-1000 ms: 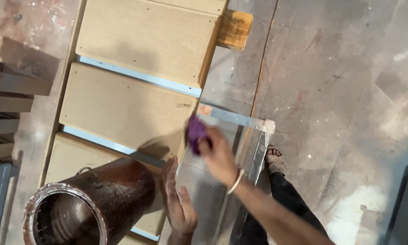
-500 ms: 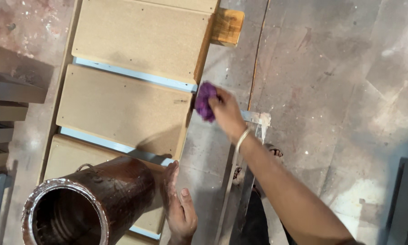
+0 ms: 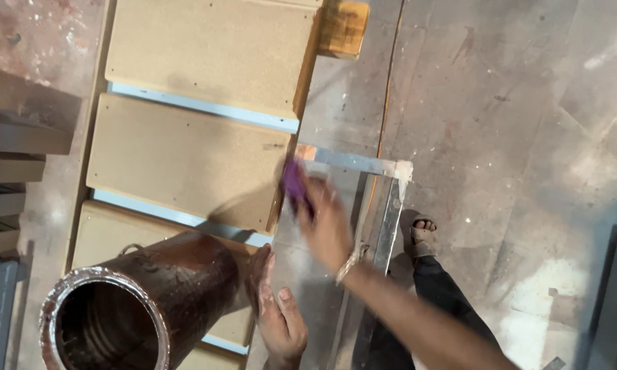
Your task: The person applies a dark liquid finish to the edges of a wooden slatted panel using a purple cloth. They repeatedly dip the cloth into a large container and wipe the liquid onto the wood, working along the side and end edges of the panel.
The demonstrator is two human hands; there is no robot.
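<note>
My right hand [image 3: 325, 219] grips a small purple pad [image 3: 293, 183] and presses it against the edge of a tan board [image 3: 185, 161], blurred by motion. My left hand [image 3: 275, 308] lies flat, fingers spread, on a glass pane [image 3: 315, 274] set in a metal frame [image 3: 384, 212], next to a dark brown can [image 3: 137, 301]. A bracelet sits on my right wrist.
Three tan boards with pale blue edges lie stacked stepwise, the top one [image 3: 212, 55] at the far end. A yellow wooden block [image 3: 344, 27] rests beyond them. My sandalled foot [image 3: 421, 236] stands on the concrete floor at right. Grey slats lie at left.
My right hand with the purple pad moved up along the board edge, then came back down toward me. The left hand stayed flat on the glass.
</note>
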